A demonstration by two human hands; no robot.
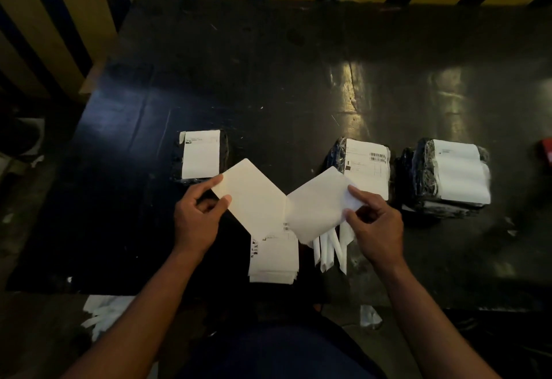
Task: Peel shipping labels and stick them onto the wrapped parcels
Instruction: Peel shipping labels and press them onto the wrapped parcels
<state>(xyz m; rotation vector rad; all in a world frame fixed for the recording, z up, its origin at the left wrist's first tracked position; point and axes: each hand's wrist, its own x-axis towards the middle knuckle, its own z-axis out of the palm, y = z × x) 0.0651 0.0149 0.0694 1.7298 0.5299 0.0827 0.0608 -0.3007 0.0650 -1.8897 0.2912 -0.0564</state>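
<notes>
We hold two white sheets joined at centre frame

Our left hand (197, 217) pinches the left sheet (254, 199); our right hand (373, 223) pinches the right sheet (319, 208); three labelled parcels (367, 166) sit just above; the label stack (273, 259) lies below.

A single head-worn wide-angle view looks forward and steeply down from above the person's own arms onto the dark surface (268, 80). It sits close over the near edge, with both forearms entering from the bottom. The slatted wall (74, 5) beyond the far edge bends across the top from the wide lens.
</notes>
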